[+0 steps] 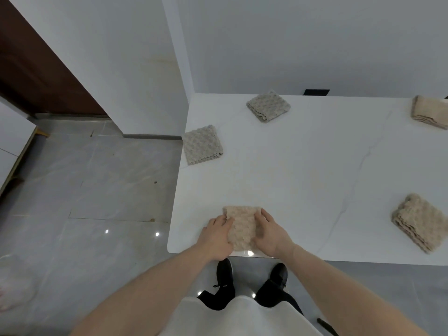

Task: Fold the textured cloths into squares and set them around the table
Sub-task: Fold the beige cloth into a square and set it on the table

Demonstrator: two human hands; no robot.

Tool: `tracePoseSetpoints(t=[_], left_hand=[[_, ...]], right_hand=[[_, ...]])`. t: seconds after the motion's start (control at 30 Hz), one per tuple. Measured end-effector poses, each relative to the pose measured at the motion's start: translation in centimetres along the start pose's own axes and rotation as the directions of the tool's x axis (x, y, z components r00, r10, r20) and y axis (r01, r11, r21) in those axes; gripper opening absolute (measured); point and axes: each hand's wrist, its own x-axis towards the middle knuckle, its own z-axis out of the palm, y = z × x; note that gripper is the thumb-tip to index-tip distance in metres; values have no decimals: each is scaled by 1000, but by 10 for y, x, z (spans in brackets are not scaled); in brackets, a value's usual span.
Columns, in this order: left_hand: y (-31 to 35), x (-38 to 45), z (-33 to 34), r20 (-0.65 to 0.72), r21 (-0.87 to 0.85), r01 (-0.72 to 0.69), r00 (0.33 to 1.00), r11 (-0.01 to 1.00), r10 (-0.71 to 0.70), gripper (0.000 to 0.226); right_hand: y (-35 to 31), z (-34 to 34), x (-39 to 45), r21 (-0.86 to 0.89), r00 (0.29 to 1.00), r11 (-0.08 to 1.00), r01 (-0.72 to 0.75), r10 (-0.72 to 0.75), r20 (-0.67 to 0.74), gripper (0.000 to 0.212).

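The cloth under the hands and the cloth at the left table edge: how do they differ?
The cloth under the hands is beige; the cloth at the left edge is grey. The left hand and right hand touch the first; the second lies alone. Both are bumpy folded squares on the table.

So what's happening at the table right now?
A person stands at the near edge of the white table with both hands on a beige textured cloth already folded small. The left hand rests on its left side, the right hand on its right, fingers fairly straight, as if squaring or pressing it flat. Four other folded cloths already lie apart on the table: two grey ones toward the far left, two beige ones along the right.
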Motion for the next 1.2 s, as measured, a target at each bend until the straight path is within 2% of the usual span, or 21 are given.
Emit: tracePoseSetpoints(t=[0.1, 0.23, 0.33, 0.43, 0.5, 0.57, 0.67, 0.77, 0.87, 1.0, 1.1, 1.2], left_hand=[[0, 1, -2, -49, -76, 36, 998, 996, -40, 65], [2, 0, -4, -153, -149, 0, 988, 989, -23, 58], [11, 6, -10, -68, -260, 41, 996, 965, -60, 62], [16, 12, -18, -22, -346, 78, 996, 935, -92, 53], [15, 18, -22, -8, -334, 88, 995, 939, -96, 52], [12, 17, -23, -10, -303, 76, 996, 950, -83, 57], [6, 7, -18, -68, -260, 40, 996, 965, -60, 67], [4, -4, -10, -102, -219, -9, 995, 976, -13, 69], [1, -10, -1, -21, -152, -35, 999, 988, 32, 72], [0, -15, 6, 113, -88, -30, 993, 996, 40, 80], [1, -16, 8, 151, -57, -33, 988, 998, 41, 85], [3, -18, 10, 132, -97, -13, 991, 995, 26, 88]], right_hand=[[4, 8, -14, 11, 996, 999, 42, -41, -76, 68], [16, 27, -32, 53, 997, 998, 27, -23, -72, 73], [23, 35, -39, 73, 1000, 997, 9, -7, -16, 75], [24, 31, -37, 84, 999, 996, -14, 10, 47, 78], [21, 24, -33, 60, 999, 998, -31, 28, 45, 73], [16, 15, -29, 17, 1000, 1000, -24, 24, -16, 68], [5, 5, -21, -18, 997, 1000, -3, 2, -76, 78], [-9, 1, -10, -94, 999, 995, 28, -31, -29, 86], [-15, 3, 0, -159, 998, 986, 40, -32, 53, 81], [-10, 14, -7, -259, 996, 964, 55, -35, 81, 82], [-9, 19, -19, -267, 999, 963, 45, -40, 26, 79], [-6, 20, -30, -230, 995, 972, 48, -66, -71, 78]])
